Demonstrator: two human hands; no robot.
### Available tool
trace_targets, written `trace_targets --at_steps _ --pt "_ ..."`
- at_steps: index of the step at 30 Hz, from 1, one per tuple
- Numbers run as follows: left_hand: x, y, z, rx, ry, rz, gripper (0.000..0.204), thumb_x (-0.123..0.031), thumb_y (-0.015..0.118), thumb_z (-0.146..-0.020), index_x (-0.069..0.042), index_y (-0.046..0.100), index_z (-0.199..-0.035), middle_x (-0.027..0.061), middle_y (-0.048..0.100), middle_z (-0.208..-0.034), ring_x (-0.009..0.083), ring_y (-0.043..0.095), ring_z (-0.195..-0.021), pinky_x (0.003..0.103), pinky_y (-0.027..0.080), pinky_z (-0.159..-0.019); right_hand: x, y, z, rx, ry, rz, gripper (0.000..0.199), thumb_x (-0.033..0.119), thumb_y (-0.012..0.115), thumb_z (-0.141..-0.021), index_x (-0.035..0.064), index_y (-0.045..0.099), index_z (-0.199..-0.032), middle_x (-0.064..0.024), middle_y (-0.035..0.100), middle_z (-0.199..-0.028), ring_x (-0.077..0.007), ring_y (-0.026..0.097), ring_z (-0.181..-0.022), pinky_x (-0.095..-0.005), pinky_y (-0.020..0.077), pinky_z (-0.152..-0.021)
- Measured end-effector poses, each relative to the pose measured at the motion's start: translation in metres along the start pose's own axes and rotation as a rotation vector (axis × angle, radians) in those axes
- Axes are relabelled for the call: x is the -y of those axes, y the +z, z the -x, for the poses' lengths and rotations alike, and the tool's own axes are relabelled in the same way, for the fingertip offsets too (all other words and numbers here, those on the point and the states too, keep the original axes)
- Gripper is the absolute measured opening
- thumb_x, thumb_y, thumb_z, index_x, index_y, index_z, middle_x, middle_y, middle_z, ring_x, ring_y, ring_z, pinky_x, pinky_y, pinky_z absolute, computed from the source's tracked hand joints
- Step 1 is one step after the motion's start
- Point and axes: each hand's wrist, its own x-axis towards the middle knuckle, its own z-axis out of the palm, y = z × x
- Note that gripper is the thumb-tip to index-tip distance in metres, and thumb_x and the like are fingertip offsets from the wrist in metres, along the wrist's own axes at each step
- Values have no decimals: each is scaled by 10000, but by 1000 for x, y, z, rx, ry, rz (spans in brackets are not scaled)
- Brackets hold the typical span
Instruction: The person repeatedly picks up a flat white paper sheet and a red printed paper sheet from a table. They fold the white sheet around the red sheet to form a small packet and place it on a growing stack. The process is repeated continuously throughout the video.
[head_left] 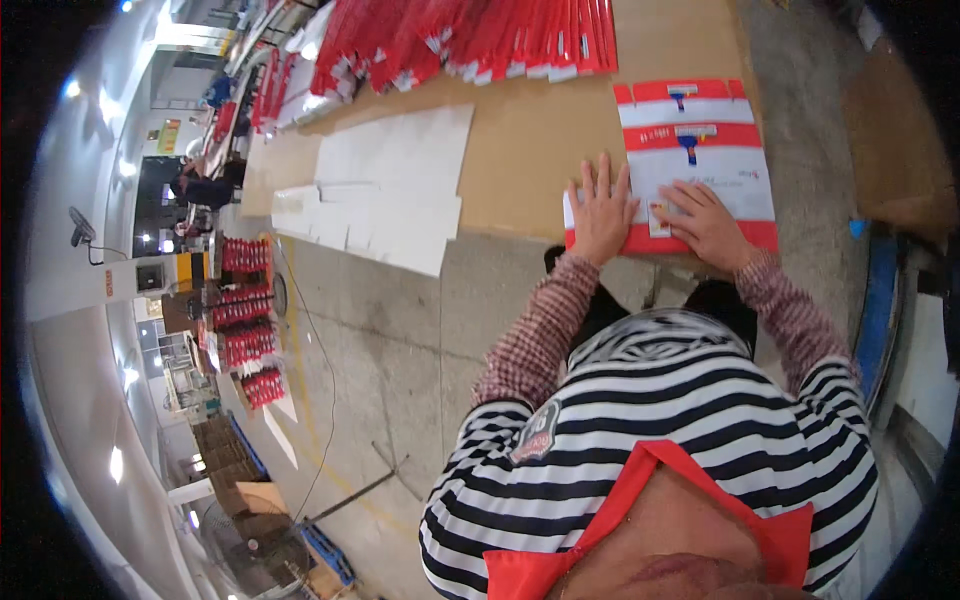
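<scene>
Red-and-white flat carton (700,150) — one — lies at the near edge of a brown cardboard-topped table (530,130); left hand (601,212) and right hand (706,222) press it, fingers spread flat, gripping nothing — concrete workshop floor (400,330) below.

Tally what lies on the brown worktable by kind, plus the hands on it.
Red-and-white flat carton under the hands: 1
Pile of red cartons: 1
White sheets: about 3, overlapping
Hands pressing flat: 2, left hand, right hand
Total: about 7
</scene>
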Motion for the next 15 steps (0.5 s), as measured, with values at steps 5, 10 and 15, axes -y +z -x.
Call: trace_targets --at_steps 5,10,15 --pt "-3 6 -1 -57 -105 207 531 -274 463 -989 -107 372 -1485 204 265 -1564 448 204 -1441 595 180 -1138 -18 -43 73 -666 767 -668 614 240 667 -907 62 427 -1443 -142 458 -1446 -312 437 -1338 -438 346 -1124" --pt "-73 12 -8 -151 -153 575 606 -97 474 -941 -57 288 -1516 281 191 -1569 492 143 -1445 572 111 -1168 8 -19 74 -1005 617 -1809 715 266 662 -937 31 287 -1498 -116 462 -1426 -250 459 -1314 -394 386 -1098" --pt "-110 -13 -6 -397 -103 712 660 -40 499 -890 -59 287 -1514 274 147 -1581 506 104 -1450 564 91 -1178 -7 12 56 -525 640 -1145 695 177 669 -911 26 300 -1480 -116 486 -1404 -202 462 -1299 -378 394 -1084"
